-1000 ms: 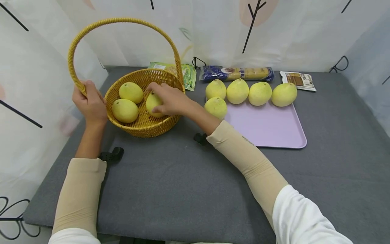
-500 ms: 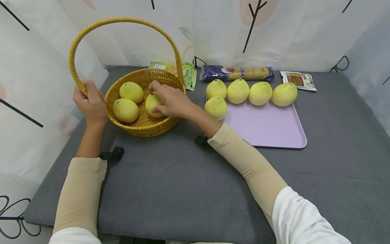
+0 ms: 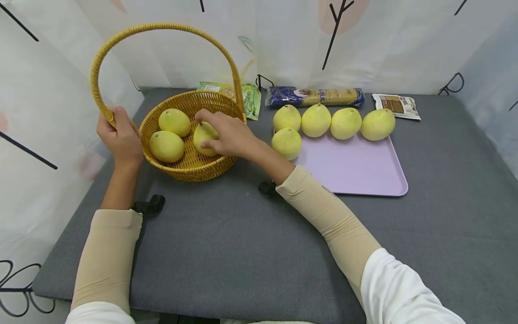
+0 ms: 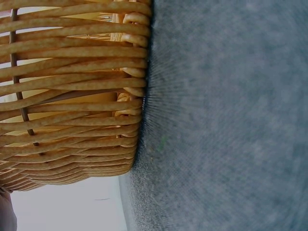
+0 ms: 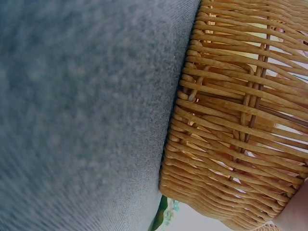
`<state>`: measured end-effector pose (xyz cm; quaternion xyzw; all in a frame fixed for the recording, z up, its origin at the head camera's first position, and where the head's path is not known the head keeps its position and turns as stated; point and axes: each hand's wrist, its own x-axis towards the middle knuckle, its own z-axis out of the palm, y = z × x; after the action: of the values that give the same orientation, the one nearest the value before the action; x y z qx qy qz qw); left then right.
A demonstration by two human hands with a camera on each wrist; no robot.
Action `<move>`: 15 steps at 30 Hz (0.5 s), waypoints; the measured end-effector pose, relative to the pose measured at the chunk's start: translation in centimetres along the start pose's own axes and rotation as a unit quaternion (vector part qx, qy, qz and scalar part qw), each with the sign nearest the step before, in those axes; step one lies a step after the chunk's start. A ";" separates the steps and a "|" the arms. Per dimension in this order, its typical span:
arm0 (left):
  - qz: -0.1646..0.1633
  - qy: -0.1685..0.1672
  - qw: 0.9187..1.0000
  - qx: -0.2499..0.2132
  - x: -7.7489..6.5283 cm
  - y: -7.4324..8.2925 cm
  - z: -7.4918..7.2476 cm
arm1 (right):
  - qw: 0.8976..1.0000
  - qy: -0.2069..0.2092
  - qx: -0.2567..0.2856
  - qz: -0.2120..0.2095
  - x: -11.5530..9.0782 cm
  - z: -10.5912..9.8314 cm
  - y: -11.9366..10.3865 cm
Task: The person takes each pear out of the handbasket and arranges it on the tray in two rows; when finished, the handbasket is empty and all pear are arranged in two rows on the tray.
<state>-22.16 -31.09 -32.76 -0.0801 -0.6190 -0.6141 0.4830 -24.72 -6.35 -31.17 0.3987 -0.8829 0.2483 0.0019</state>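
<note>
Basket [image 3: 193, 176] stands upright at the left of the grey desk [image 3: 226, 252], base down, arched handle [image 3: 162, 26] raised. Left hand [image 3: 124, 137] is curled round the foot of that handle at the rim; I take this as steadying, keeping the basket from sliding while the other arm reaches in.

Right hand [image 3: 230, 134] is over the basket's right side, thumb and forefinger bowed round the gripped fruit [image 3: 203, 138]; remaining fingers can't be made out. Gripping from above presumably suits the round shape and spares the neighbours. That fruit sits low inside, apart from two others [image 3: 166, 146] grouped at the left wall.

Lilac tray [image 3: 356, 168], right of the basket: five more fruits [image 3: 316, 121], four along the far edge, one at near left. The tight row probably discourages rolling. Packets [image 3: 315, 96] lie behind, likely kept out of the way.
</note>
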 end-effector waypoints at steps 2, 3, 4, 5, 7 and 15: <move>-0.001 0.000 1.000 -0.001 0.0 0.0 0.0 | 1.000 0.000 0.000 -0.002 0.0 0.0 0.0; -0.001 0.001 1.000 -0.001 0.0 0.0 0.0 | 1.000 -0.001 0.001 -0.002 -0.1 0.0 0.0; -0.001 0.001 1.000 0.000 0.0 0.0 0.0 | 1.000 -0.001 0.000 -0.003 -0.1 0.0 0.0; 0.000 0.001 1.000 0.000 0.0 0.0 0.1 | 1.000 -0.001 0.000 -0.003 -0.1 -0.1 0.0; -0.001 0.001 1.000 0.000 0.0 0.0 0.1 | 1.000 0.000 0.000 -0.004 -0.1 0.0 0.0; -0.003 0.001 1.000 -0.013 0.0 0.0 0.0 | 1.000 0.016 0.013 -0.015 -0.1 0.0 0.2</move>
<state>-22.14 -31.05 -32.78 -0.0841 -0.6110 -0.6235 0.4805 -24.74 -6.14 -31.25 0.4076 -0.8735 0.2658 0.0150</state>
